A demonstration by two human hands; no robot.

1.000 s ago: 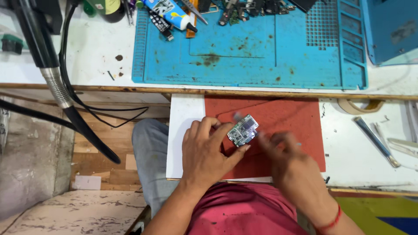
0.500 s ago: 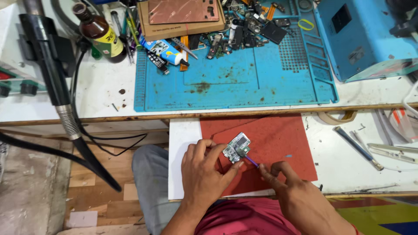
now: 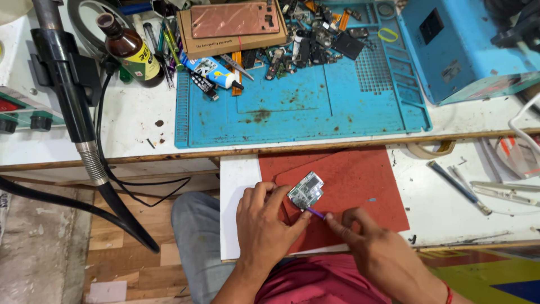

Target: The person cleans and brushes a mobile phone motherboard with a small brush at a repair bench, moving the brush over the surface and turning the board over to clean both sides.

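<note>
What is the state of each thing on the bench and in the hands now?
Left hand: holds the small circuit board tilted above the red mat.
Right hand: pinches a thin purple tool, tip at the board.
Brown bottle: upright, capped.
Glue tube: lying, capped.
Blue mat: stained, parts heaped at its far edge.

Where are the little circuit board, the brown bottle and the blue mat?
circuit board (image 3: 306,191), head view, middle of its metal face.
brown bottle (image 3: 130,49), head view, on its body by the label.
blue mat (image 3: 315,107), head view, a bare stained patch near its middle.
</note>
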